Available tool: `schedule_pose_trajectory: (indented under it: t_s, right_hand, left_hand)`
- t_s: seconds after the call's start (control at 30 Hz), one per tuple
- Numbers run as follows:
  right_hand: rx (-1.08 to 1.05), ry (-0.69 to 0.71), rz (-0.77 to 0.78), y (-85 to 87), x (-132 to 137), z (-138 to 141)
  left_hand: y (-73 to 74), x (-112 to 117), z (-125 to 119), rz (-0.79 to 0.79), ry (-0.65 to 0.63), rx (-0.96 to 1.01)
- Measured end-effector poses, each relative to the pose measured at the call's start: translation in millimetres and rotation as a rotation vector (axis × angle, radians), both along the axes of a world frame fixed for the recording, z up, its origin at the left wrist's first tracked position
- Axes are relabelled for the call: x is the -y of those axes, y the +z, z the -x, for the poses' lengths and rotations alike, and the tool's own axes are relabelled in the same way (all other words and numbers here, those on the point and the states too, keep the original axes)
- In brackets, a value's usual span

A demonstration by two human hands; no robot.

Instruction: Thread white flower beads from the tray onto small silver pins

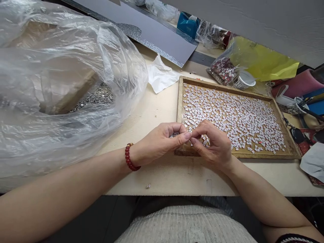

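Note:
My left hand, with a red bead bracelet at the wrist, is curled closed. Small silvery metal pieces show inside its fingers. Its thumb and forefinger meet the fingertips of my right hand over the near left corner of a wooden-rimmed tray. My right hand is closed in a pinch. A tiny piece seems to sit between the fingertips, too small to name. Many small white pieces with reddish edges lie spread across the tray.
A large clear plastic bag at left covers a brown box-like object and a heap of metal bits. Behind the tray stand a bag of red and white pieces and a white cup. A crumpled tissue lies left of them.

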State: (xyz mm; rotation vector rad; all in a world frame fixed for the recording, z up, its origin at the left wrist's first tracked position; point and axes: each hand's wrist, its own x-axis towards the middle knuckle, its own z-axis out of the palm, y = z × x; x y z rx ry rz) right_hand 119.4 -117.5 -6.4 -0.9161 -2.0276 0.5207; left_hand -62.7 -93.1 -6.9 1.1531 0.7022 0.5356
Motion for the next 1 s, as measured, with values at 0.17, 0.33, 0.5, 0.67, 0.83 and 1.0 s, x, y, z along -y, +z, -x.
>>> schedule_pose_trajectory:
  t_s: [0.17, 0.33, 0.5, 0.67, 0.83, 1.0]
  right_hand:
    - [-0.002, 0.012, 0.027, -2.9, 0.0, -0.7]
    - [0.01, 0.012, 0.019, -2.4, 0.9, -2.2]
    - [0.025, 0.006, -0.001, -2.0, 0.4, -2.0]
    - [0.033, 0.003, -0.01, -2.5, 0.1, -1.3]
    - [0.034, 0.003, -0.014, -2.2, 0.0, -1.1]
    - [0.028, 0.005, -0.009, -2.4, -0.3, -1.1]
  left_hand:
    - [-1.9, -0.2, 0.8, -0.004, -0.021, -0.012]
    - [-1.7, -0.3, 1.1, 0.002, -0.027, -0.002]
    - [-0.3, -1.3, 0.4, 0.013, -0.015, 0.007]
    - [0.1, -0.6, 0.2, -0.006, -0.008, -0.01]
    - [-0.2, 0.1, 0.0, -0.002, -0.005, -0.016]
    - [0.0, -0.9, -0.1, -0.008, -0.009, -0.018]
